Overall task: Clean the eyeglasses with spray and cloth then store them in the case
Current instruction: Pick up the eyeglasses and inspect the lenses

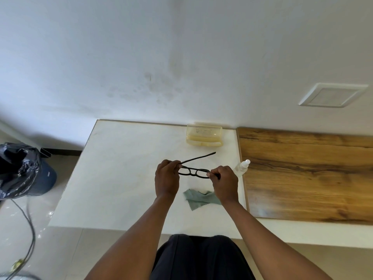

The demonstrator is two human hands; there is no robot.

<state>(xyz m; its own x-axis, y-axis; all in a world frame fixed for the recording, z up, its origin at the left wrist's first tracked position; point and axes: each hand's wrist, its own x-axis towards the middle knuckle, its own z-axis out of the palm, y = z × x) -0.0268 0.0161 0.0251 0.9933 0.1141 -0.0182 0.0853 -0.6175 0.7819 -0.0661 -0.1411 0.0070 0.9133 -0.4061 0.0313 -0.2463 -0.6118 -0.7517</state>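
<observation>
Left hand [167,174] pinches one hinge of the glasses [194,172], right hand [224,178] the other, lifting them above the table [121,168], probably for folding. Cloth [198,200] lies beneath; open case [204,138] waits behind; spray bottle [242,167] rightmost.

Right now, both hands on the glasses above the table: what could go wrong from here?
1. The left hand and right hand pinch the eyeglasses at the frame's ends; one temple sticks out unfolded, so twisting could strain a hinge.
2. The spray bottle stands right beside the right hand; a sideways move might topple it.
3. The case sits at the table's far edge by the wall; reaching there, the open temple could snag.
</observation>
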